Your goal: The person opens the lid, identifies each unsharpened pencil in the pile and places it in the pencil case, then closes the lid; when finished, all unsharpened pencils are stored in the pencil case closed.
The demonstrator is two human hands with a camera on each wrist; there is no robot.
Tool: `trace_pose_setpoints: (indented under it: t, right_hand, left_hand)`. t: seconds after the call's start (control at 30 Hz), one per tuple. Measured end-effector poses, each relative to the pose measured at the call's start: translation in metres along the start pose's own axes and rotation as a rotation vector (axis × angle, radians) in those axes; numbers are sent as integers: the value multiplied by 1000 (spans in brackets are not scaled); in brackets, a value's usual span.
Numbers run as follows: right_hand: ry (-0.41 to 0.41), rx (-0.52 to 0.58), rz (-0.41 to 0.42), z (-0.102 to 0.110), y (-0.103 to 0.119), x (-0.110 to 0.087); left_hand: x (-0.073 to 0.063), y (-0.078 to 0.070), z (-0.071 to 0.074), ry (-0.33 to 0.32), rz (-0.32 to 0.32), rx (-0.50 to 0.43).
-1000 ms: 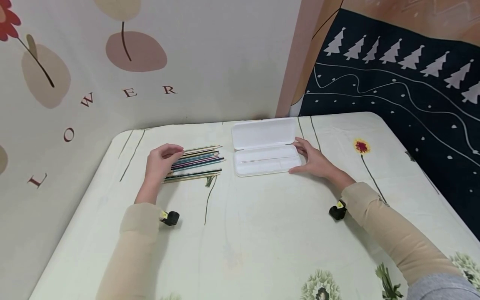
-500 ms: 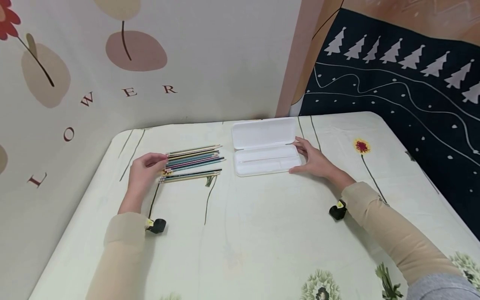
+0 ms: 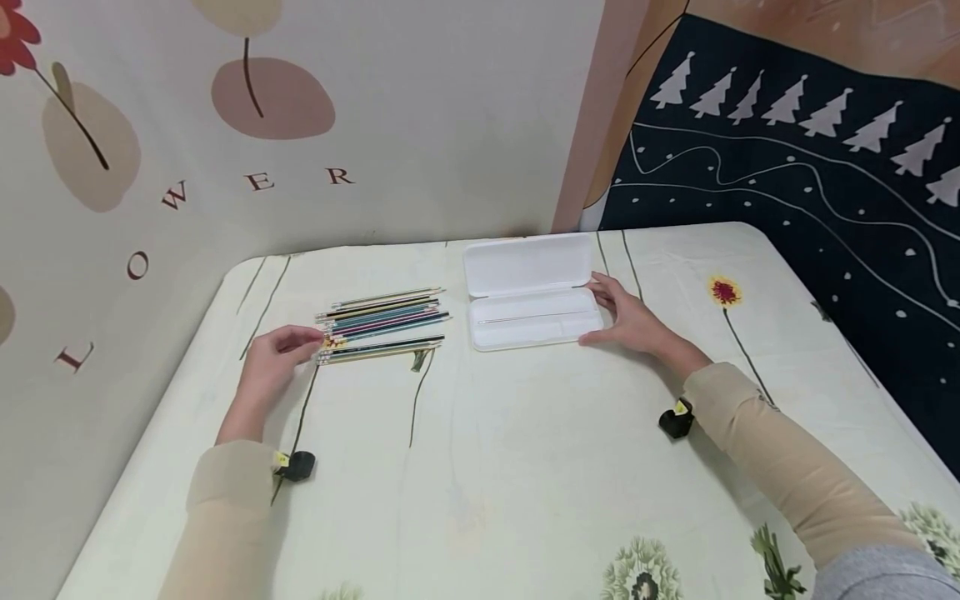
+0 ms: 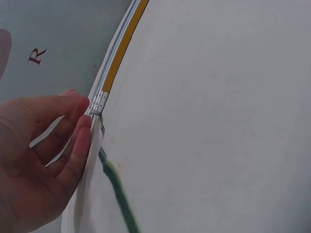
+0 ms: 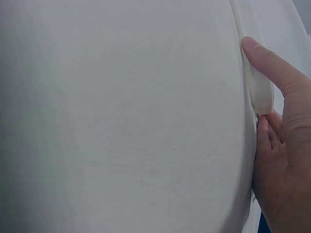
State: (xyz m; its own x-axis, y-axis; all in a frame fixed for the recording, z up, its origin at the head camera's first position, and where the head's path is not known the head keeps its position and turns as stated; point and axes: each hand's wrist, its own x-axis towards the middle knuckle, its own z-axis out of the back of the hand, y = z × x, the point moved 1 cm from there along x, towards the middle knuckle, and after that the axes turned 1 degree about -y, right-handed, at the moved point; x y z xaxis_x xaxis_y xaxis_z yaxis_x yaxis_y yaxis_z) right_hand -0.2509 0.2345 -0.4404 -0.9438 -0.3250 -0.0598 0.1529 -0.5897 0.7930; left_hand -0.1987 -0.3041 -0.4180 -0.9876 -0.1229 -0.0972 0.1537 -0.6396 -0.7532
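Several pencils point(image 3: 382, 317) lie side by side on the patterned tablecloth, eraser ends to the left, with a gap splitting off the nearest few. At those eraser ends is my left hand point(image 3: 272, 368), its fingers loosely bent. In the left wrist view its fingertips come close to the end of a yellow pencil point(image 4: 125, 46); whether they touch cannot be told. A white pencil case point(image 3: 525, 340) lies open to the right, lid tipped back, a thin line running along its tray. My right hand point(image 3: 633, 323) grips the case's right end, thumb at the front corner and fingers behind.
The tablecloth point(image 3: 510, 467) has printed flowers and stems. Behind the table rises a pale wall hanging point(image 3: 450, 125) with letters. A dark cloth point(image 3: 787, 175) with white trees hangs at the right. Small black cameras point(image 3: 298, 466) sit on both wrists.
My left hand has moved left and toward me, off the top of the pencils to their eraser ends, which now show. My right hand and the case have stayed put.
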Motion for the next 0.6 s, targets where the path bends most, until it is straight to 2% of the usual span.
trace_pose_setpoints:
  t: [0.3, 0.6]
  right_hand:
    - [-6, 3, -7, 0, 2, 0]
    - [-6, -1, -10, 0, 2, 0]
  left_hand:
    - [-3, 1, 1, 77, -70, 105]
    - [-3, 0, -1, 100, -101, 118]
